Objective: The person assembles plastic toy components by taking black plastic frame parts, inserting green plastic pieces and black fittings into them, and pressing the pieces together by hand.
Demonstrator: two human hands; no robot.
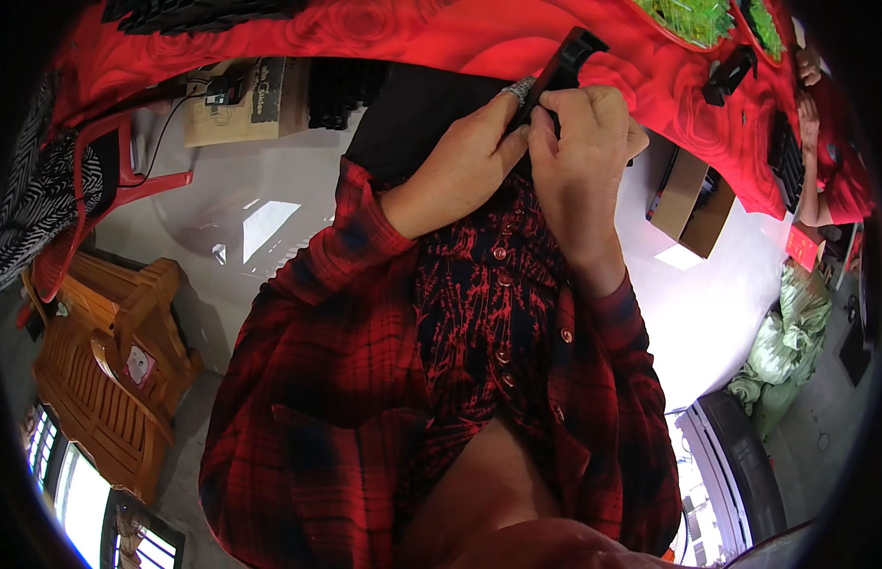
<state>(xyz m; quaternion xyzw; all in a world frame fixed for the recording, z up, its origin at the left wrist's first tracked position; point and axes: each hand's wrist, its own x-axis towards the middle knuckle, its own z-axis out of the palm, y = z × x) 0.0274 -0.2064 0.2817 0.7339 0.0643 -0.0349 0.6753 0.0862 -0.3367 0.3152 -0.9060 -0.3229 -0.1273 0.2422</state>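
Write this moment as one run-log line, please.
left hand: gripping black piece | right hand: gripping same piece | red tablecloth: ahead | open cardboard box: right of hands

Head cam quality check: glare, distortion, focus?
Head view: fisheye bows the front edge of the red cloth, corners black out; floor washes out at right, reflects a bright patch at left; window overexposed; left hand and right hand fairly sharp; black part shows little surface detail.
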